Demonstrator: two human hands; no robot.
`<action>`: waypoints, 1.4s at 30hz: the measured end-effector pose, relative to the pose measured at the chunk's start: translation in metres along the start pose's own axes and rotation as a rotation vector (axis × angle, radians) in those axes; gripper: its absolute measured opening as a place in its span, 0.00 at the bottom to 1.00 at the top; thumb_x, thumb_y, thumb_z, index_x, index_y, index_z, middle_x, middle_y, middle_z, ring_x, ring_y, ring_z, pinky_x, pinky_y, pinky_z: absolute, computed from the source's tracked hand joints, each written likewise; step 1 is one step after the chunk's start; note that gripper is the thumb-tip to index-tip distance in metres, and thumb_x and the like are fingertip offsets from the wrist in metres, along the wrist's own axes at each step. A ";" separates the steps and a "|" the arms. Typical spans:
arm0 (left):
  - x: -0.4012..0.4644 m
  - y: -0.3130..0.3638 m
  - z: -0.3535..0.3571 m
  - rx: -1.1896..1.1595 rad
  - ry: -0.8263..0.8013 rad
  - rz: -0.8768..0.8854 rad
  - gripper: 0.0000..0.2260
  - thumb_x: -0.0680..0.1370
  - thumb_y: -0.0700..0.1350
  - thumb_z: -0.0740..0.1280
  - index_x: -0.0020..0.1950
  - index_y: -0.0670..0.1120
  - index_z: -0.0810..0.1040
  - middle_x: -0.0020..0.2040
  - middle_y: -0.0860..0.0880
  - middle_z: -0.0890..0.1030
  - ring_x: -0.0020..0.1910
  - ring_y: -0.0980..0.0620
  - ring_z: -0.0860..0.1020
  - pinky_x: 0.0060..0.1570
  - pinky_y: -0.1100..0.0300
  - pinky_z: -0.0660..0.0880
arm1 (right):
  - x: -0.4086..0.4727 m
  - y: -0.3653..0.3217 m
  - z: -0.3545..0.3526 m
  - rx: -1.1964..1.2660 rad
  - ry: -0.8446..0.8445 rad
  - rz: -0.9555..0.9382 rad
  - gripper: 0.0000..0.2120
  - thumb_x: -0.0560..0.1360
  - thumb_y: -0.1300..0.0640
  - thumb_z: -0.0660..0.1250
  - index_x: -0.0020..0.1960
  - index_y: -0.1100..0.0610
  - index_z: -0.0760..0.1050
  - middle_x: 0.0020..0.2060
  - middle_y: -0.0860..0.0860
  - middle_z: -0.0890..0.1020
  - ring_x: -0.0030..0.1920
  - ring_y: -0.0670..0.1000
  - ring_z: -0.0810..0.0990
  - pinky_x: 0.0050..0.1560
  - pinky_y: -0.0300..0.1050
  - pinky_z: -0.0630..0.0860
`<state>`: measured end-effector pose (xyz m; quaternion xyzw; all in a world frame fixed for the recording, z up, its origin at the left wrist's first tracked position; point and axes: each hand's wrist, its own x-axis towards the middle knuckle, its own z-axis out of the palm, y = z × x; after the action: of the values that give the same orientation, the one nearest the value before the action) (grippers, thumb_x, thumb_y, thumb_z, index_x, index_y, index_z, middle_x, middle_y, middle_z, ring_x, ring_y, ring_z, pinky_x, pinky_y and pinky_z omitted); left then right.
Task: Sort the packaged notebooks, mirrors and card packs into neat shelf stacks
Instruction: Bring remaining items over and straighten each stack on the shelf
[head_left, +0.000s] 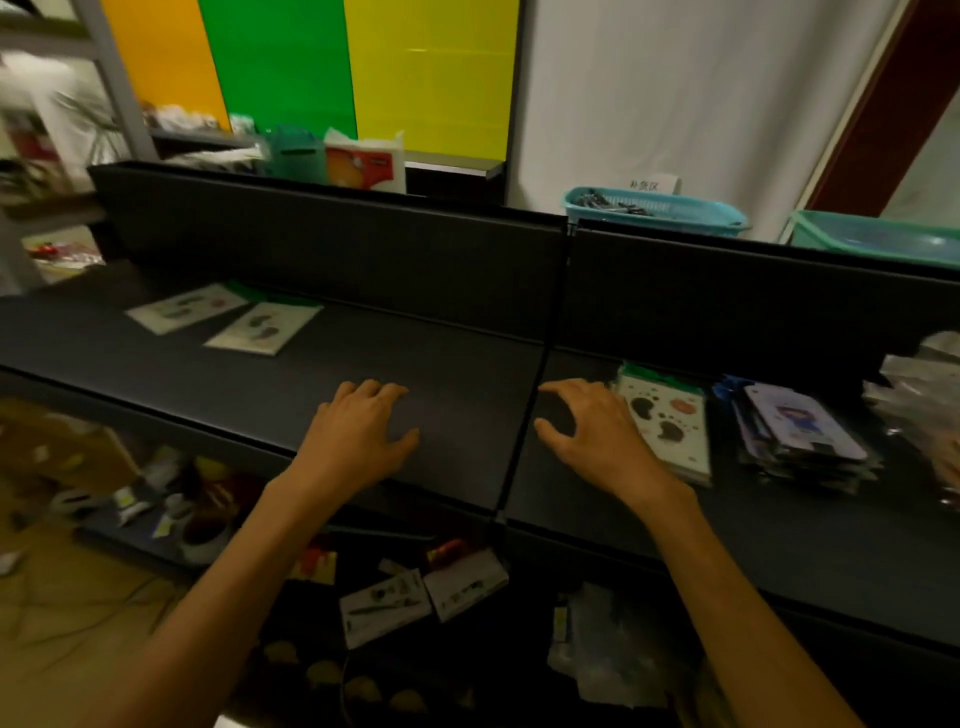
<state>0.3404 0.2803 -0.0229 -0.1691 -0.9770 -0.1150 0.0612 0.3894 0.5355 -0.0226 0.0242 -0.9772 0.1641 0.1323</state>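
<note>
Nearest the camera, below the front edge of the black shelf (426, 364), a lower level holds scattered goods, among them two white boxed items (423, 592) lying side by side and some clear plastic packaging (602, 649) to their right.

Above that, both bare forearms reach over the shelf. The left hand (358, 431) lies palm down on the bare shelf surface with its fingers (382, 392) loosely spread and holding nothing. The right hand (592, 431) hovers or rests just past the seam between the two shelf sections, its fingers (582, 389) relaxed and slightly curved, empty; its outer edge is right beside, perhaps touching, a stack of white packaged notebooks (670, 421) printed with dark blots and topped by a green header. Just to the right of that stack sits a pile of purple-faced card packs (800, 431) in clear sleeves, and farther right a heap of shiny wrapped items (919, 395), too blurred to name.

Farther back on the left section, two more white notebook packs (223, 319) lie flat, side by side at a slant, well apart from the hands.

Beyond the shelf's back panel stand a teal basket (660, 210), a second green bin (878, 236), and orange, green and yellow wall panels (358, 67).
</note>
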 end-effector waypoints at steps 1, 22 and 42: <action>-0.003 -0.016 -0.003 -0.002 0.000 -0.006 0.27 0.77 0.58 0.62 0.73 0.51 0.62 0.70 0.48 0.68 0.68 0.44 0.64 0.62 0.46 0.68 | 0.004 -0.015 0.007 0.003 0.003 -0.003 0.22 0.77 0.47 0.63 0.69 0.51 0.67 0.66 0.50 0.72 0.65 0.52 0.69 0.66 0.47 0.61; 0.001 -0.286 -0.033 -0.046 0.057 -0.111 0.27 0.77 0.57 0.63 0.73 0.49 0.64 0.66 0.48 0.71 0.65 0.45 0.67 0.59 0.48 0.71 | 0.130 -0.232 0.127 0.036 -0.120 -0.074 0.23 0.77 0.46 0.62 0.70 0.50 0.65 0.68 0.49 0.69 0.67 0.50 0.66 0.69 0.46 0.59; 0.167 -0.429 -0.045 -0.033 0.031 -0.005 0.30 0.74 0.59 0.65 0.73 0.49 0.63 0.69 0.48 0.68 0.66 0.46 0.65 0.60 0.50 0.68 | 0.285 -0.308 0.191 0.047 -0.109 0.092 0.26 0.76 0.46 0.63 0.72 0.47 0.62 0.69 0.47 0.67 0.68 0.50 0.64 0.66 0.44 0.60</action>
<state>0.0399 -0.0708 -0.0400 -0.1658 -0.9743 -0.1338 0.0734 0.0949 0.1811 -0.0243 -0.0088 -0.9790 0.1913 0.0707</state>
